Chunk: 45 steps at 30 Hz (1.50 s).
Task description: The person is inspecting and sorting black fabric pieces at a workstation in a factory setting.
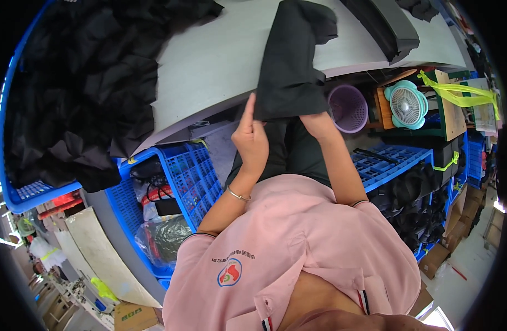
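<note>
A folded black fabric piece stretches from the grey-white table over its near edge, above my lap. My right hand grips its lower right corner, with the fingers hidden behind the cloth. At the lower left corner is my left hand. Its index finger points straight up along the fabric's left edge, apart from the thumb; the other fingers show only in part. A big heap of black fabric pieces lies to the left, over a blue basket and the table's end.
A black padded object lies on the table at the far right. Below the table edge are a purple bin and a turquoise fan. Blue crates flank me, the right one above more black pieces. Yellow-green ribbon hangs right.
</note>
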### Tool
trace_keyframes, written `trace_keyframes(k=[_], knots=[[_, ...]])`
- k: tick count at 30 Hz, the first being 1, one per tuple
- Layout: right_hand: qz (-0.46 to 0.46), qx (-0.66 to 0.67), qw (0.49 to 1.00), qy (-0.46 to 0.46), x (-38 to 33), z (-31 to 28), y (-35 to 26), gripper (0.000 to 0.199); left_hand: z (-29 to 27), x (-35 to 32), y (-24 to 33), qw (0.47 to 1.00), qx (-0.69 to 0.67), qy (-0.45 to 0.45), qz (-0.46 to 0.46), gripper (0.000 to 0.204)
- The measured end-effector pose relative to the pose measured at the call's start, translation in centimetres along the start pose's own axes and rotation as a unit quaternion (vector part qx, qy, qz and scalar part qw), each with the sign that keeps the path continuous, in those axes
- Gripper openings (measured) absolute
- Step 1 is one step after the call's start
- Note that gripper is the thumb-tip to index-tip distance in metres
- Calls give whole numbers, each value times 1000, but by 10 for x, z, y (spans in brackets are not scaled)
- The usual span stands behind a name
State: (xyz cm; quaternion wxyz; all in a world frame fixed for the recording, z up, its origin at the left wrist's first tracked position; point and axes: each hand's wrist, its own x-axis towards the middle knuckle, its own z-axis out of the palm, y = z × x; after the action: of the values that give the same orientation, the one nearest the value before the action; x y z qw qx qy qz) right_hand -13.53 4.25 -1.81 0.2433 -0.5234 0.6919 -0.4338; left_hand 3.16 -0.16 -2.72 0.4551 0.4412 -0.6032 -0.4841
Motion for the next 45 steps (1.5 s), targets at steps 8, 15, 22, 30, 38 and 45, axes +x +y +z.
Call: trace_keyframes(k=[8,15,22,30,38,45], knots=[[-157,-309,925,158,11,39,28,34,27,0,-32,942,-269,-66,-191,38],[-54,-342,934,90,11,49,6,31,39,3,-38,874,-397,-124,-253,38],[91,-362,927,-48,13,51,-1,38,43,-3,-29,842,-401,-151,-329,34],[-209,-368,894,148,12,57,7,34,32,-1,-41,836,-379,-170,-358,38],[-120,-522,843,-44,-11,64,17,24,7,8,-22,986,-150,67,-41,34],[12,-409,904,-125,-18,51,19,29,-28,-37,-18,971,-148,-110,-151,9]])
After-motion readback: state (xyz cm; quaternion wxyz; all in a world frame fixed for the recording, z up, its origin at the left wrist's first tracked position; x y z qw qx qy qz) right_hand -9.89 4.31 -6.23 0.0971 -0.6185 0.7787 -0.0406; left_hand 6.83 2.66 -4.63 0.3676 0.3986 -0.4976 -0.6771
